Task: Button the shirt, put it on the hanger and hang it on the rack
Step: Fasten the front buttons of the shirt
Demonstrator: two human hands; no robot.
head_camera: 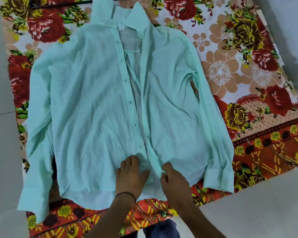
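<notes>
A pale mint-green long-sleeved shirt point(96, 103) lies flat, front up and collar away from me, on a floral sheet point(230, 69). Its front is open down the middle, with a row of dark buttonholes along the left placket. My left hand point(130, 174) rests on the left front panel near the hem, fingers spread over the cloth. My right hand point(172, 177) pinches the edge of the right placket at the bottom. A dark thin bar, possibly the hanger point(58, 5), shows above the collar at the top edge, mostly hidden.
The sheet covers a low surface with pale tiled floor point(2, 152) on the left and lower right. Both sleeves lie stretched along the shirt's sides, the left cuff reaching past the sheet's edge. My legs in blue cloth show at the bottom.
</notes>
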